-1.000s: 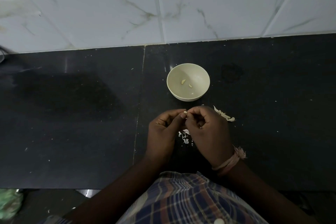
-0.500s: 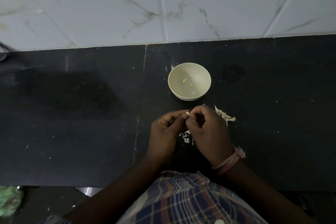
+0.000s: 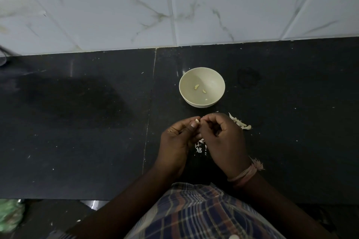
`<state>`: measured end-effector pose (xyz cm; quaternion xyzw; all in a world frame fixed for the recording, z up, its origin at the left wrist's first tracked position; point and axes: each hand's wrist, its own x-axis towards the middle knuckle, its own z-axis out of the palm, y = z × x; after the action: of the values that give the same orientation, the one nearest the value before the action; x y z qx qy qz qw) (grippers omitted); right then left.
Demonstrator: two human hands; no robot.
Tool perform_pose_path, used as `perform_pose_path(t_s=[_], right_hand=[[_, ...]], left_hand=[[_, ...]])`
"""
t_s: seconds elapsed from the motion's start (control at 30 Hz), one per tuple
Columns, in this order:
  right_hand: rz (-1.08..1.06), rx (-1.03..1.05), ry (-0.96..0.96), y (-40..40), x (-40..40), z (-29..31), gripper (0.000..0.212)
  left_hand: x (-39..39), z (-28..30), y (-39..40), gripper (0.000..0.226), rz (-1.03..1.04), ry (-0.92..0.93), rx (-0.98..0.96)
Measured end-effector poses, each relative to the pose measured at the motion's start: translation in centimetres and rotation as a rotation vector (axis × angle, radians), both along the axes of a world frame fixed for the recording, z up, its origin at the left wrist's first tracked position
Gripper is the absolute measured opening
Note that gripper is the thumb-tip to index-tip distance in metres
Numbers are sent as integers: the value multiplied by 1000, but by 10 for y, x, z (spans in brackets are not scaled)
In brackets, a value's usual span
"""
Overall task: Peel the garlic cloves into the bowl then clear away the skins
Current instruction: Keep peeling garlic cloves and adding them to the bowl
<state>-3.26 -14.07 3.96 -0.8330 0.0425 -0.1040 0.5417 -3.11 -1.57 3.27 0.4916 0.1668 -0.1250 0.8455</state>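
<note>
White marble-veined wall tiles (image 3: 213, 2) across the whole top, meeting a black stone countertop (image 3: 77, 141) below. A thin seam (image 3: 149, 110) down the counter, left of centre, with a darker smear on the slab left of it. Pale specks scattered over the dark surface. A plaid shirt (image 3: 196, 213) at the bottom edge, both forearms reaching forward from it. Something green and blurred (image 3: 9, 215) at the lower left corner, not identifiable.

A cream bowl (image 3: 213, 75) upright on the counter just right of the seam, beyond the hands and apart from them. Three small peeled garlic pieces (image 3: 196, 87) lying separately inside it.

Left hand (image 3: 178, 137) and right hand (image 3: 223, 137) close together above the counter, fingertips meeting near the bowl's near side. Left thumb and fingers curled, pinching a small pale garlic clove (image 3: 197, 121) at the tips. Right fingers curled inward too, tips against the same clove; whether gripping clove or skin, impossible to tell. A frayed pinkish thread band (image 3: 246, 174) around the right wrist.

A small heap of garlic skins (image 3: 240, 123) on the counter just right of the right hand, partly hidden behind it. Finer white skin flakes (image 3: 200, 146) on the counter beneath the gap between the hands.
</note>
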Motion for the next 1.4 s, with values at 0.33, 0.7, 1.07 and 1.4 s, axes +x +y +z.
perform_pose_path(t_s=[0.33, 0.7, 1.07, 1.4], right_hand=[[31, -15, 78, 0, 3, 0, 9], [64, -14, 150, -4, 10, 6, 9], [24, 332, 370, 0, 14, 1, 17], [50, 339, 351, 0, 14, 6, 14]], left_hand=[[-1, 7, 4, 20, -70, -129, 288], [5, 15, 11, 24, -169, -324, 531], [9, -4, 5, 20, -108, -43, 37], [14, -9, 4, 34, -109, -13, -38]])
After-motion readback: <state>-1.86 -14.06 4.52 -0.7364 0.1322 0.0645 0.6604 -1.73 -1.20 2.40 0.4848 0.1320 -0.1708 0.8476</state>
